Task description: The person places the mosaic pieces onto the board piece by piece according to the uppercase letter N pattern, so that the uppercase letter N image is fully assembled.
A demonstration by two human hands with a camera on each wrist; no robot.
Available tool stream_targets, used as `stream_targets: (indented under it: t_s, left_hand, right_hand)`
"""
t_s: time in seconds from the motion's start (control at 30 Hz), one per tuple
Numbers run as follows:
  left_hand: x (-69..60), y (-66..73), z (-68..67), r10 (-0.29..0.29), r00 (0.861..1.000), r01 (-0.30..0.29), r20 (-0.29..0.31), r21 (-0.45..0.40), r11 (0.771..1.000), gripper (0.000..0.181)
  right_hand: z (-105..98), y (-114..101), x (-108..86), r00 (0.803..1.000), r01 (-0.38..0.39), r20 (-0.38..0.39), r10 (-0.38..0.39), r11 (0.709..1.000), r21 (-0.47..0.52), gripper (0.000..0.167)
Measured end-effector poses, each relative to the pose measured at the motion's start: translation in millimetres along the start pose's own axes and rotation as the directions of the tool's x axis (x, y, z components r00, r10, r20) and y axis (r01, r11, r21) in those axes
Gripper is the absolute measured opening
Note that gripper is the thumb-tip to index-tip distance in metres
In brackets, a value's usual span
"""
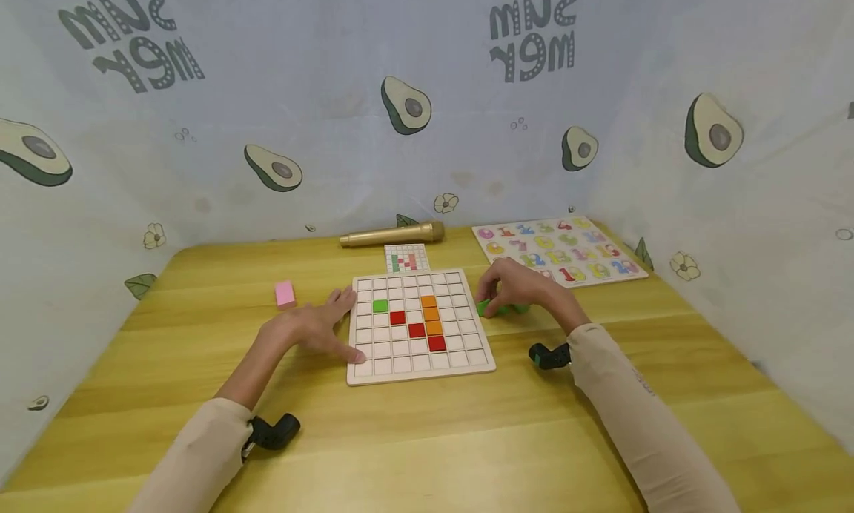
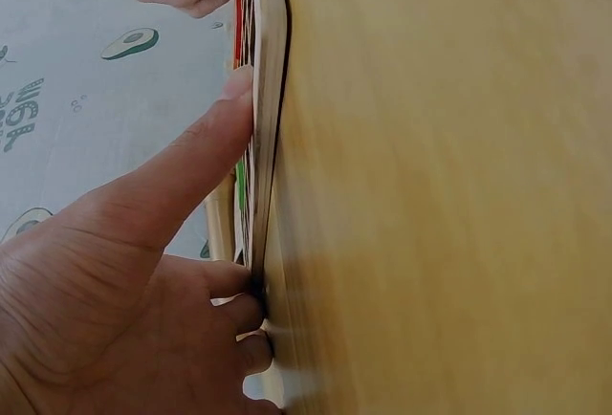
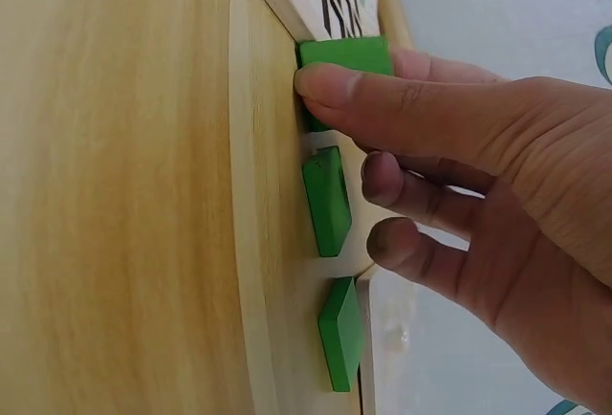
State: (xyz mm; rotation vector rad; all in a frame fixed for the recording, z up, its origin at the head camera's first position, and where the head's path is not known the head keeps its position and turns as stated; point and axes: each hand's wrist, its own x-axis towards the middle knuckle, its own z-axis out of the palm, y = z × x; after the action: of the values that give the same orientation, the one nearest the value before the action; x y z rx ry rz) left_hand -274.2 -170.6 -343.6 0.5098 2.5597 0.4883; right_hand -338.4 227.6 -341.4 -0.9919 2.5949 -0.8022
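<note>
A wooden grid board [image 1: 390, 366] lies mid-table, with one green, several red and several orange square tiles in its cells. My left hand [image 1: 310, 328] rests at the board's left side, its thumb on the near left corner area and its fingers along the edge. Beside the board's right edge, my right hand [image 1: 517, 285] pinches a green block [image 3: 346, 54] between thumb and index finger. Two more green blocks, one nearer [image 3: 327, 203] and one farther along [image 3: 341, 334], lie on the table below that hand in the right wrist view.
Behind the board lies a small pattern card [image 1: 405, 258], and behind that a gold microphone [image 1: 392, 235]. A number puzzle board [image 1: 534, 239] sits at the back right. To the left is a pink block [image 1: 285, 294]. A printed curtain [image 1: 333, 127] hangs behind the table.
</note>
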Motion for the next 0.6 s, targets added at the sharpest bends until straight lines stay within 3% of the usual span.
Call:
stream_targets:
  t_s: [0.37,0.6]
  left_hand:
    - [3.1,1.4,-4.1,0.013,1.000,-0.013,-0.001,0.003,1.000,0.130]
    - [2.9,0.2,-3.7,0.014,1.000,-0.014,0.005,0.005,1.000,0.130]
  right_hand:
    - [-8.3,-11.1,1.3,0.999,-0.044,-0.029,0.043,0.999,-0.023,0.011]
    - [-7.3,-10.4,2.3,0.997,-0.077,-0.024,0.077,0.997,0.020,0.006]
